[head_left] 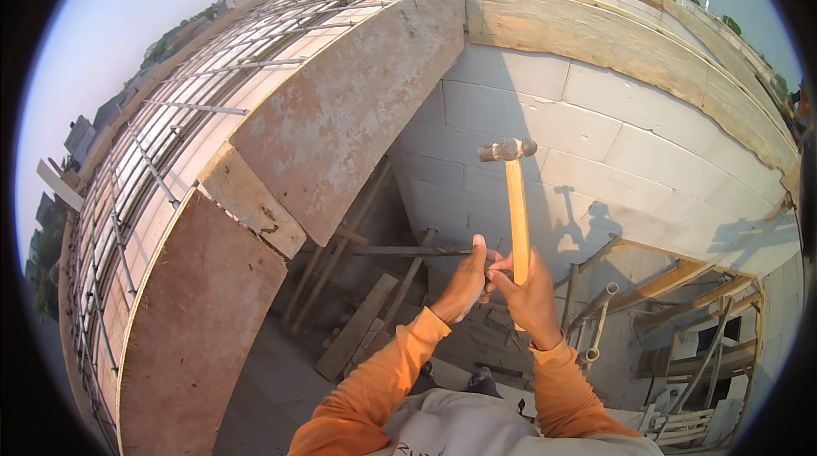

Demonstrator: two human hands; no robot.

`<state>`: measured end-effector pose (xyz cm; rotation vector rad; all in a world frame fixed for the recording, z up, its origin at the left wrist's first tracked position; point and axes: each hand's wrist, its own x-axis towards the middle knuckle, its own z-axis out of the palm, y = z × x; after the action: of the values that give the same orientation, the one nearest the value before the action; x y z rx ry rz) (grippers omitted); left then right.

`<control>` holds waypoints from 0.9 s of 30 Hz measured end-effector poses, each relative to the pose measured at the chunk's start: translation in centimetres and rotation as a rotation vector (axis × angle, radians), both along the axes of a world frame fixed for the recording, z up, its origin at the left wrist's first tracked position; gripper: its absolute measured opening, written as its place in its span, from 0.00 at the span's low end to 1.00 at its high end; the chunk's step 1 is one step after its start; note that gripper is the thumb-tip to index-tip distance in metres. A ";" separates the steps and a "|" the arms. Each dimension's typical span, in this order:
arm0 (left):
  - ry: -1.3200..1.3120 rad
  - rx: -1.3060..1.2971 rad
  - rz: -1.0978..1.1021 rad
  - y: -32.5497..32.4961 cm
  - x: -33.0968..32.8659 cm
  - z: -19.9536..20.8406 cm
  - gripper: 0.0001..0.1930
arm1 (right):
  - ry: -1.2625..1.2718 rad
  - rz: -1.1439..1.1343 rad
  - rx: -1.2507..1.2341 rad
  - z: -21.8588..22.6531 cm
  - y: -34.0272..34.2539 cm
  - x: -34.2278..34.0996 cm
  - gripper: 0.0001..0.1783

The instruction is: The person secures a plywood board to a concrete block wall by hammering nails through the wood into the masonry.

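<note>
A hammer with a pale wooden handle and a rounded dark metal head stands nearly upright in front of me. My right hand is closed round the lower part of its handle, the head pointing up. Close beside it, my left hand has its thumb raised and its other fingers curled in against the right hand's fingertips. Whatever lies between those fingertips is too small or hidden to make out. Both hands are in the air, apart from the formwork boards.
Plywood formwork boards curve along the left, with a steel rebar grid behind them. A grey block wall rises ahead, topped by a wooden board. Far below are a loose plank, pipes and timber framing.
</note>
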<state>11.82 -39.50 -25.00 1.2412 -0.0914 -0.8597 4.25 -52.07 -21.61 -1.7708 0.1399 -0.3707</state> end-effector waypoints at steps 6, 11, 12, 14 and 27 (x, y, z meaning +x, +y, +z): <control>0.245 -0.296 0.111 0.2 -0.9 0.2 0.19 | -0.044 0.003 0.124 -0.1 0.2 0.4 0.13; 0.168 -0.383 0.118 1.2 -1.1 -0.8 0.12 | -0.083 0.056 0.432 -0.1 0.5 1.1 0.13; 0.124 -0.351 0.147 1.4 -1.1 -0.7 0.12 | -0.104 0.064 0.476 -0.2 0.6 1.2 0.13; -0.026 -0.292 0.171 2.3 -1.1 -0.9 0.11 | -0.132 0.036 0.470 -0.9 0.4 1.8 0.13; -0.903 0.302 0.195 2.2 -1.2 4.6 0.08 | -0.168 0.018 0.514 -0.7 -0.7 2.0 0.16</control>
<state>10.63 -37.28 -20.37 1.8150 -0.5676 -0.0897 6.24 -52.78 -22.30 -1.2283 0.0884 -0.4255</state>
